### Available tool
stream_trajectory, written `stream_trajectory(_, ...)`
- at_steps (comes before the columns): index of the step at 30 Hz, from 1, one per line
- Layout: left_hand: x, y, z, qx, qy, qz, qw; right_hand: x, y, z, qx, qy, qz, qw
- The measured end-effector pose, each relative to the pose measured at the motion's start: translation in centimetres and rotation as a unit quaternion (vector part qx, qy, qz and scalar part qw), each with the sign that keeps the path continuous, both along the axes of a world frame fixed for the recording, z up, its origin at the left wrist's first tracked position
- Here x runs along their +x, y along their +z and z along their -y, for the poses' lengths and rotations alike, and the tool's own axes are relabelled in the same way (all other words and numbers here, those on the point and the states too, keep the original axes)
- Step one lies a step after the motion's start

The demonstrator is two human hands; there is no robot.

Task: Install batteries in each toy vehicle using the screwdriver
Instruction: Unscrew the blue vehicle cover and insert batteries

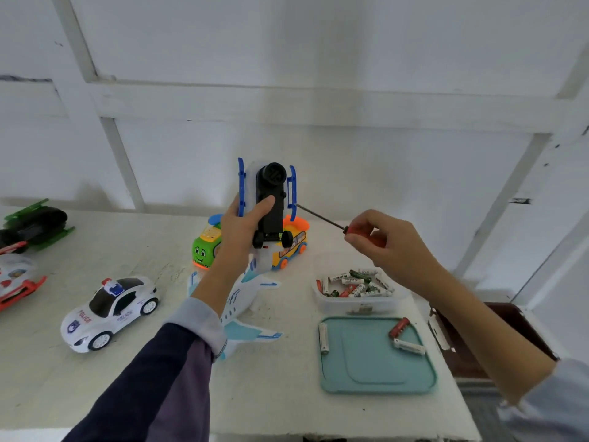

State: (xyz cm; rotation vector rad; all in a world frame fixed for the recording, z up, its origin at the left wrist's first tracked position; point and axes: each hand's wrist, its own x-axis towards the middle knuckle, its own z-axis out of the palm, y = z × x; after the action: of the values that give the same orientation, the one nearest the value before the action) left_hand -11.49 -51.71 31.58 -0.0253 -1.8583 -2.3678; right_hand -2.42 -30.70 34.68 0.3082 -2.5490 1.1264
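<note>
The left hand (242, 228) has the blue-skidded toy helicopter (269, 202) lifted off the table (63, 378) and stood on end, black underside turned to the camera, its long axis running straight up from the palm. Fingers wrap round the far side of the body while the thumb lies flat up the black belly.

Over to the right hand (387, 247): fingertips bunched and pinching the orange handle of the screwdriver (322, 218), the dark shaft slanting up and leftward from those fingers. The tip ends right at the blue skid on the side of the toy nearest that hand. So the toy lies up and to the left of the driving fingers, and the blade comes in from its side, not square onto the belly. By my reading, that angle has to swing round before any screw can be met.

Whether the tip touches the skid or passes just behind it is hard to tell. No screw head or battery-door seam can be made out on the black panel. Spare batteries (353, 283) wait in a clear tub below the right wrist.
</note>
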Motion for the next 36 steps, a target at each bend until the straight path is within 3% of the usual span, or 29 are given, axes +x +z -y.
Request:
stream_trajectory(10,0.9,0.2,-2.5,0.001,-0.016,-0.042,0.999,0.4,-1.1,0.3,0.055,-0.001,-0.082,0.995)
stream_trajectory(36,-0.3,-1.1,-3.2,-0.031,-0.009,-0.035,0.999,-0.1,-1.6,0.1,0.063,-0.001,-0.052,0.997)
